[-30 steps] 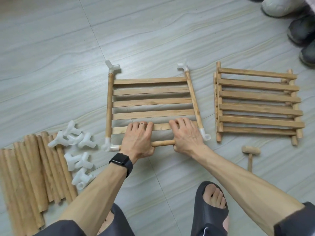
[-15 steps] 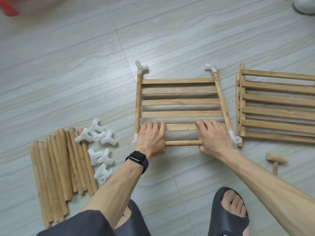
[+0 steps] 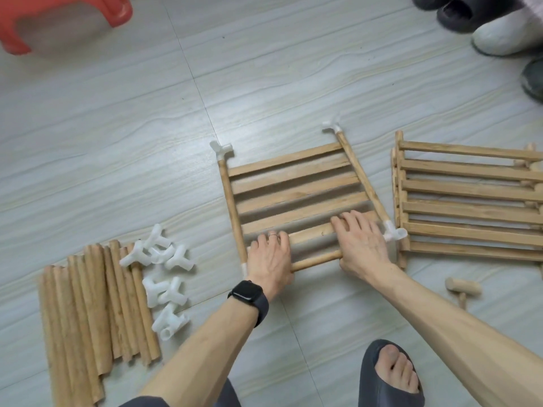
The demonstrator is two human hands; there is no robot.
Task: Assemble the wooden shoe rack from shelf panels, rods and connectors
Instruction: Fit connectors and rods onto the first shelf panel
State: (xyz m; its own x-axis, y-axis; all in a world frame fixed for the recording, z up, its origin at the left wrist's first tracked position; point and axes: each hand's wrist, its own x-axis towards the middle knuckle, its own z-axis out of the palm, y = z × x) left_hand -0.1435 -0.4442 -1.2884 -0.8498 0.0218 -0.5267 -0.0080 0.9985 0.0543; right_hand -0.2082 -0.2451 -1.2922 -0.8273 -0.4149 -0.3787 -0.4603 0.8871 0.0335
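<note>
The step in hand looks like closing the near edge of the first tier. The shelf panel lies flat on the floor mid-scene with side rods and white connectors at its corners, and the near rod runs between the left hand and the right hand. Both palms press on that rod, fingers laid nearly straight onto the nearest slat and clasping nothing; the thumbs are hidden. The rod's ends are covered, so next, I judge, comes seating it squarely in the near-right connector, perhaps with the wooden mallet. Loose rods and spare connectors wait at left. No writing is legible; the smartwatch face is dark.
</note>
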